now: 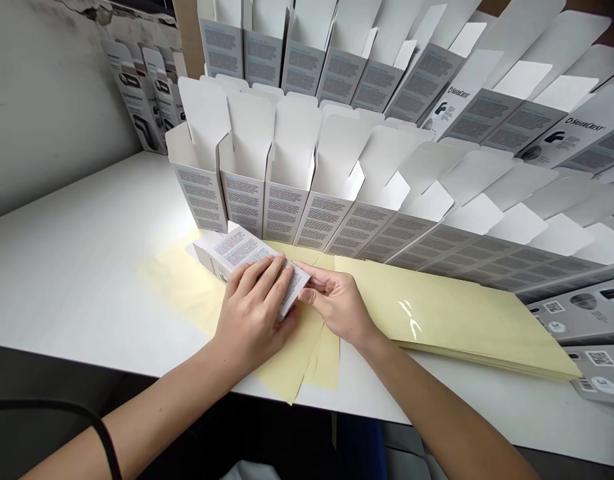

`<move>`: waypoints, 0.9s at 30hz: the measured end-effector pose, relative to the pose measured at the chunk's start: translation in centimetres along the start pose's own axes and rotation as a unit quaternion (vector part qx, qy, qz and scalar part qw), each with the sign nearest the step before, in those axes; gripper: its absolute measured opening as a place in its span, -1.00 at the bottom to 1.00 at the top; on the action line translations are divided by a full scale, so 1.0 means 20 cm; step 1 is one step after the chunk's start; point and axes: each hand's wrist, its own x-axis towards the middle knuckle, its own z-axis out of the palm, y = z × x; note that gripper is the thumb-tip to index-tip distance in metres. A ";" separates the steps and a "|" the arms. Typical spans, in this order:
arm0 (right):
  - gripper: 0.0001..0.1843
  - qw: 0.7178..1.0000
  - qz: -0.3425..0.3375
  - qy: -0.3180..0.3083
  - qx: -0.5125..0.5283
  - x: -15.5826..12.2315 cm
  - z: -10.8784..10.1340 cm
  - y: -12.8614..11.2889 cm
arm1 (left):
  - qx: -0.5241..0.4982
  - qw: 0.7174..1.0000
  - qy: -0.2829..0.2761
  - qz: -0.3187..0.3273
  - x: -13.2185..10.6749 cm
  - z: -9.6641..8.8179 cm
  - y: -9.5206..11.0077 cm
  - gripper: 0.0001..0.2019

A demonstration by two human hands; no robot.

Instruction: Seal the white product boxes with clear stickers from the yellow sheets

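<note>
A printed cardboard box (247, 250) lies tilted over yellow sheets (291, 363) in front of the standing boxes. My left hand (257, 307) is wrapped over its near part, fingers across the printed side and thumb underneath. At the box's right end is my right hand (331, 300), its thumb and fingers closed around the end edge. The flap there is mostly covered by my fingers. Close behind stands a row of upright open-topped boxes (287, 207) with white flaps raised.
To the right lies a stack of yellow sheets (451, 307). A second row of open boxes (307, 67) stands farther back, and more boxes (147, 100) are by the wall. Printed boxes (597, 373) lie at the right. The white table (87, 267) ends at its front edge.
</note>
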 end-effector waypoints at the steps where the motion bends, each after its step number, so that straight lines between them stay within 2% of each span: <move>1: -0.51 1.000 -0.006 0.011 -0.021 0.00 0.00 0.00 | 0.000 1.000 0.000 0.000 0.00 0.00 0.00 -0.51; 4: -0.62 0.996 -0.022 0.045 -0.072 0.00 -0.02 0.01 | -0.001 1.000 -0.004 0.000 0.00 0.00 0.00 -0.50; 7: -0.62 0.997 -0.020 0.027 -0.072 -0.01 -0.04 -0.01 | -0.002 1.000 -0.008 0.000 0.00 -0.01 0.00 -0.49; 9: -0.56 0.999 -0.015 -0.010 -0.050 -0.01 -0.05 -0.02 | -0.001 1.000 -0.005 0.002 0.00 -0.01 0.00 -0.49; 11: -0.41 0.999 -0.011 -0.032 -0.031 -0.01 -0.04 -0.02 | -0.001 1.000 -0.004 0.002 0.00 0.00 0.00 -0.47; 14: -0.28 0.999 -0.007 -0.017 -0.027 0.00 -0.01 -0.02 | -0.002 1.000 -0.005 -0.003 0.00 0.00 0.00 -0.46; 21: -0.59 0.995 -0.031 0.013 -0.090 0.00 -0.01 -0.01 | -0.006 1.000 -0.005 -0.004 0.00 0.00 0.00 -0.54; 24: -0.62 0.994 -0.038 0.009 -0.105 0.00 -0.03 -0.02 | -0.008 1.000 -0.003 -0.001 0.00 -0.01 0.00 -0.53; 27: -0.58 0.997 -0.024 -0.015 -0.072 -0.01 -0.03 -0.04 | -0.006 1.000 -0.004 -0.002 0.00 -0.01 0.00 -0.51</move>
